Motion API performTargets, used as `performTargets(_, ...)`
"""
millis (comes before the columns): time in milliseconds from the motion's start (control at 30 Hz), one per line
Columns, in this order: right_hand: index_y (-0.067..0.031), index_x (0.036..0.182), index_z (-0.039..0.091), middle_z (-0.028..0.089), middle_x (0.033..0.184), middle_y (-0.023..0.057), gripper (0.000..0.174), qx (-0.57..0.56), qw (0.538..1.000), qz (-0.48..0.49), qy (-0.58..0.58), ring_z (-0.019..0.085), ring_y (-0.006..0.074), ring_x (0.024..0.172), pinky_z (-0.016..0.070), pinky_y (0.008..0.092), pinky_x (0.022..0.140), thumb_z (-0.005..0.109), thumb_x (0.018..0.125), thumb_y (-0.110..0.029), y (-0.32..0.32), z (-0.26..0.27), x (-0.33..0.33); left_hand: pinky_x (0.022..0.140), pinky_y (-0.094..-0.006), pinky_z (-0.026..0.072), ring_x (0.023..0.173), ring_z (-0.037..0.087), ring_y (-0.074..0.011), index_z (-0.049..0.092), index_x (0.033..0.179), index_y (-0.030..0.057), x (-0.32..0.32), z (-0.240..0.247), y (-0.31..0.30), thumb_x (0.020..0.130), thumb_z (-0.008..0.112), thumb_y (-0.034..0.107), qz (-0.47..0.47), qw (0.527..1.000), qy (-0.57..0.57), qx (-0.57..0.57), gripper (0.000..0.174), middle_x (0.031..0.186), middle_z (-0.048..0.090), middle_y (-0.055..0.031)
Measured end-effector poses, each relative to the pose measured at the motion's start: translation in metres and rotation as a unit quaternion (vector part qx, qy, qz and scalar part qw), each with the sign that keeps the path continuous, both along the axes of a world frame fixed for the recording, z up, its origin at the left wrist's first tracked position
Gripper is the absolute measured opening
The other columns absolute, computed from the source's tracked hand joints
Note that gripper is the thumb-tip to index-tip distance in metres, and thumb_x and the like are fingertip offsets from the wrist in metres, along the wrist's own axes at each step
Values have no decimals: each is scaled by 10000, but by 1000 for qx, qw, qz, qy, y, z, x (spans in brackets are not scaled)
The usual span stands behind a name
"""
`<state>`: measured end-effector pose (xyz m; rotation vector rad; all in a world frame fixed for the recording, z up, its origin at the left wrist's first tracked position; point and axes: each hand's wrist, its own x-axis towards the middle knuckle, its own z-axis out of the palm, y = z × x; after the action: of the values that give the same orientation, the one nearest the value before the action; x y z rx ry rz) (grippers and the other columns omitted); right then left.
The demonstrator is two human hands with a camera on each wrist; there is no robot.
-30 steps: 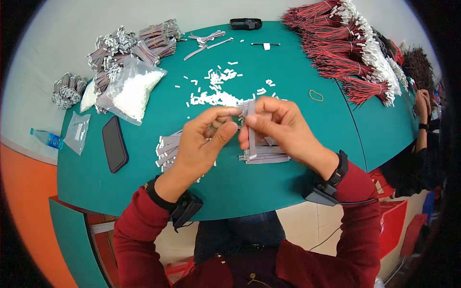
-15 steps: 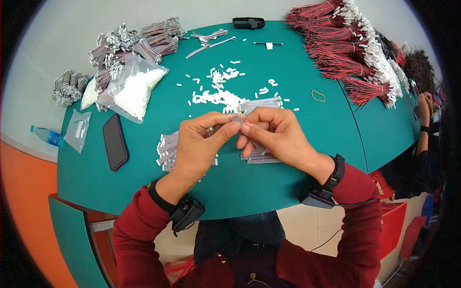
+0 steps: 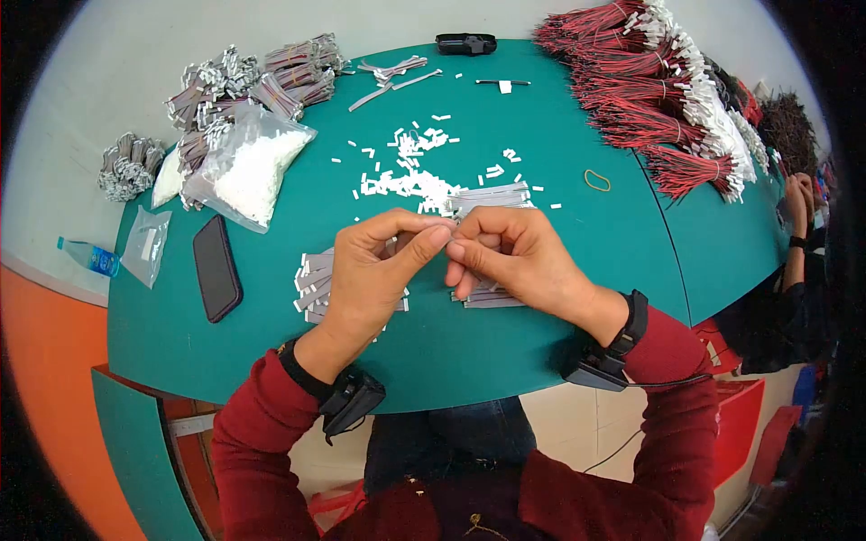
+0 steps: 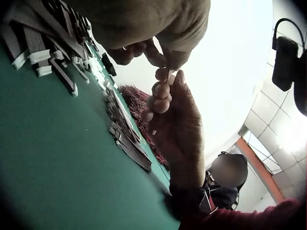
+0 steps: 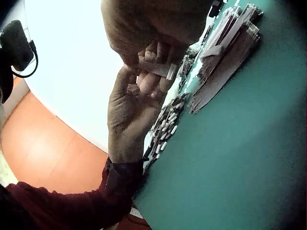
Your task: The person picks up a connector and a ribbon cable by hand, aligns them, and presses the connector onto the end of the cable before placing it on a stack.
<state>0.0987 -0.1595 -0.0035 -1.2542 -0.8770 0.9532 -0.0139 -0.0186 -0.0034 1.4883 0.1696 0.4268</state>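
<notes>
Both hands meet fingertip to fingertip above the green table. In the right wrist view a short flat grey cable (image 5: 156, 68) with a white end lies across the fingers at the meeting point. My left hand (image 3: 379, 266) pinches one part of it between thumb and index finger; my right hand (image 3: 519, 257) pinches it from the other side. The fingers hide most of the cable in the head view. Beneath and beside the hands are flat grey cables with white ends, one pile (image 3: 314, 287) at left and another (image 3: 492, 196) behind the right hand.
Loose white connectors (image 3: 415, 185) lie scattered beyond the hands. A phone (image 3: 217, 269), a bag of white pieces (image 3: 253, 176) and a bottle (image 3: 88, 256) are at left. Red-black wire bundles (image 3: 631, 81) fill the back right; another person's hand (image 3: 796, 198) is at far right.
The strip held upright in the right hand a second ago has turned and is now mostly hidden. The hands have come together, thumbs and index fingertips meeting.
</notes>
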Motion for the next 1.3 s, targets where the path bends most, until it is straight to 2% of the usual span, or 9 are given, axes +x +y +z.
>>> performTargets(167, -4, 832, 600, 622, 701, 26, 172, -6, 1000, -2, 7, 575, 58, 583, 463, 183, 532, 559, 900, -157, 0, 0, 0, 663, -207, 450, 730, 575, -68, 648, 893, 13, 2, -1, -5, 862, 612, 105, -7, 1000, -9, -15, 104, 768, 630, -20)
performTargets(267, -14, 789, 606, 616, 686, 14, 202, -10, 1000, 0, -2, 555, 47, 562, 456, 176, 518, 561, 901, -175, -1, -1, 5, 605, -196, 417, 667, 531, -48, 651, 883, 21, 3, -4, 0, 860, 620, 124, 0, 998, 49, -47, 110, 747, 615, -5)
performTargets(467, -22, 782, 607, 599, 657, -1, 198, -15, 1000, -17, -8, 534, 40, 534, 437, 182, 487, 562, 899, -175, 2, -2, 1, 554, -198, 342, 620, 438, -38, 674, 877, 32, 5, -12, 5, 852, 631, 145, 29, 992, -17, 123, 123, 723, 573, 9)
performTargets(767, -23, 780, 617, 579, 622, -9, 179, 15, 997, -79, -10, 477, 36, 494, 380, 188, 436, 561, 885, -158, 0, -5, 21, 638, -213, 397, 709, 499, -70, 656, 933, -4, 15, 21, 25, 881, 564, 121, 45, 976, 45, 209, 164, 799, 614, -24)
performTargets(867, -21, 772, 616, 576, 614, -9, 184, -14, 995, -97, -23, 473, 33, 492, 370, 191, 428, 560, 882, -157, -3, 2, 25, 634, -241, 400, 706, 503, -81, 659, 912, 5, 21, 18, 59, 852, 580, 119, 47, 878, 142, 455, 151, 815, 630, -32)
performTargets(1000, -19, 769, 617, 578, 613, -9, 184, 17, 995, -93, -43, 477, 30, 495, 384, 192, 436, 559, 880, -154, -3, -3, 26, 603, -291, 426, 641, 553, -169, 661, 854, 35, 34, 17, 48, 776, 644, 137, 29, 823, 188, 535, 130, 730, 633, -75)
performTargets(1033, -18, 769, 617, 578, 613, -9, 184, 18, 995, -93, -44, 478, 30, 495, 386, 191, 439, 559, 880, -154, -4, -1, 25, 591, -308, 437, 622, 563, -202, 655, 836, 35, 39, 9, 49, 750, 668, 140, 28, 823, 177, 539, 136, 704, 628, -95)
performTargets(1133, -16, 772, 618, 579, 615, -10, 185, 14, 995, -91, -46, 485, 30, 501, 393, 190, 444, 562, 880, -155, -4, 1, 24, 593, -314, 440, 631, 569, -196, 651, 819, 33, 48, 7, 42, 735, 683, 135, 15, 811, 237, 534, 136, 709, 630, -90)
performTargets(1300, -17, 779, 619, 582, 622, -11, 185, 10, 996, -86, -37, 494, 30, 509, 403, 189, 451, 564, 881, -161, -6, 5, 22, 579, -304, 440, 621, 564, -157, 639, 794, 13, 52, -3, 47, 721, 692, 125, 17, 835, 199, 513, 143, 692, 622, -94)
